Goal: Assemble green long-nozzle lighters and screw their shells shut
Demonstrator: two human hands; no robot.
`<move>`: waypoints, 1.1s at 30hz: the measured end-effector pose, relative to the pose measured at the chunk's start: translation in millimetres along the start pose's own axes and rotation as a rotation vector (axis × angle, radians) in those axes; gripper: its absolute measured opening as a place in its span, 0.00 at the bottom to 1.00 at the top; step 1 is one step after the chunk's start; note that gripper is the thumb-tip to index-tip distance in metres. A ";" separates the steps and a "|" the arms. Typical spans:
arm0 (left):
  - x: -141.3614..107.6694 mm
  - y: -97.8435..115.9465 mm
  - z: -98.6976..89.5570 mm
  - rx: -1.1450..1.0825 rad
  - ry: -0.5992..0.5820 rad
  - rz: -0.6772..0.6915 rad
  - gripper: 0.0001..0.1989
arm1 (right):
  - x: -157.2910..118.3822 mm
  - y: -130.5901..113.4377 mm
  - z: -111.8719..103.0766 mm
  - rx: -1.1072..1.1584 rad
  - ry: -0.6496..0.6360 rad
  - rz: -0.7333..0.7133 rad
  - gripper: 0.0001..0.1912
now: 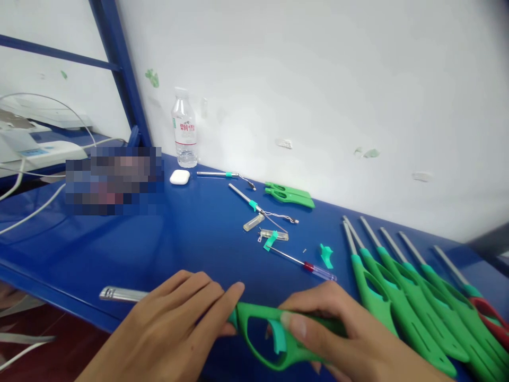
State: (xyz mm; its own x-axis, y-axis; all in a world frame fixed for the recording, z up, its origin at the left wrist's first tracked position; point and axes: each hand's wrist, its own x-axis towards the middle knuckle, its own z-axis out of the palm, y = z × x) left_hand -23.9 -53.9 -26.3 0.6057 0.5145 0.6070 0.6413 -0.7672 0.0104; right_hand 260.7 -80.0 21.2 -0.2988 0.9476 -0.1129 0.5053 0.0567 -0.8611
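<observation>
A green long-nosed gas lighter is held between both hands low in the view. My left hand wraps over its metal tube, whose silver tip sticks out to the left. My right hand grips the green handle, its thumb by the teal trigger. Beyond the hands lie a screwdriver with a clear and red handle, a loose teal trigger, two clear fuel tanks and two bare lighter tubes with wires. Two green handle shells rest near the wall.
Several whole lighters lie in a row at the right, one with a red handle. A water bottle and a white case stand near the wall. White cables cross the blue table at left, beside a blurred-out patch.
</observation>
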 end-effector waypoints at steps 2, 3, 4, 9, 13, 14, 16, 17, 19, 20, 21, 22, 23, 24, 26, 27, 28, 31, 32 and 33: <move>0.7 -0.4 -0.4 -0.005 -0.006 -0.009 0.19 | 1.5 -6.3 -3.8 0.175 -0.080 0.155 0.25; 1.1 -0.5 -1.2 -0.002 0.005 -0.008 0.19 | 2.6 -9.7 -6.4 0.256 -0.125 0.224 0.26; 1.2 -0.6 -2.3 0.005 0.020 -0.003 0.20 | 3.8 -13.2 -9.1 0.326 -0.170 0.281 0.27; -3.6 -3.3 -6.5 0.062 0.009 -0.020 0.24 | 9.1 -23.5 -14.6 0.321 -0.237 0.363 0.31; -3.6 -8.6 -3.4 0.135 -0.093 -0.036 0.25 | 11.8 -18.7 -4.8 -0.162 -0.037 -0.004 0.17; -2.4 -9.9 -2.6 0.156 -0.104 -0.043 0.25 | 12.7 -16.8 -2.7 -0.248 -0.020 -0.082 0.13; 0.2 -12.1 -2.0 0.181 -0.111 -0.056 0.24 | 14.8 -13.8 -1.5 -0.328 -0.043 -0.139 0.10; 1.0 -13.1 -2.3 0.180 -0.108 -0.059 0.23 | 15.9 -12.9 -2.6 -0.341 -0.070 -0.127 0.12; 0.3 -15.2 -3.5 0.151 -0.092 -0.052 0.20 | 17.6 -11.9 -7.1 -0.333 -0.117 -0.061 0.18; -1.4 -16.2 -4.0 0.128 -0.082 -0.044 0.19 | 18.2 -11.7 -9.9 -0.309 -0.137 -0.024 0.20; -4.0 -17.1 -3.9 0.107 -0.072 -0.032 0.19 | 18.6 -11.4 -12.5 -0.272 -0.158 0.009 0.22; -7.4 -17.8 -3.1 0.090 -0.063 -0.019 0.20 | 18.8 -11.1 -14.8 -0.225 -0.181 0.040 0.24; -11.3 -18.2 -1.4 0.077 -0.056 -0.008 0.20 | 18.8 -10.8 -16.6 -0.171 -0.204 0.076 0.25; -15.2 -18.0 0.9 0.067 -0.049 -0.002 0.21 | 18.8 -10.7 -17.8 -0.118 -0.224 0.114 0.26; -21.7 -16.3 6.7 0.052 -0.020 -0.004 0.22 | 18.9 -11.5 -19.0 -0.036 -0.251 0.192 0.27; -23.5 -14.7 9.3 0.044 -0.003 -0.011 0.23 | 19.0 -12.4 -19.2 -0.005 -0.260 0.225 0.27; -24.3 -12.8 11.1 0.035 0.019 -0.018 0.23 | 19.2 -13.3 -19.4 0.021 -0.269 0.244 0.28; -22.1 -6.5 10.1 0.010 0.052 -0.022 0.24 | 19.9 -14.4 -20.1 0.080 -0.325 0.256 0.30; -21.1 -4.5 8.0 0.010 0.057 -0.022 0.24 | 20.0 -13.6 -20.5 0.103 -0.342 0.260 0.31; -20.5 -2.7 5.5 0.014 0.063 -0.023 0.23 | 20.1 -12.2 -21.0 0.125 -0.353 0.270 0.32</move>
State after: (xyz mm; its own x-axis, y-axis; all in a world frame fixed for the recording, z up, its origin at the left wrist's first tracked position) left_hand -35.4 -60.2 -43.2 0.5600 0.5069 0.6553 0.6619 -0.7494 0.0140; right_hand 265.5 -55.1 39.9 -0.4384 0.7567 -0.4849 0.5082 -0.2363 -0.8282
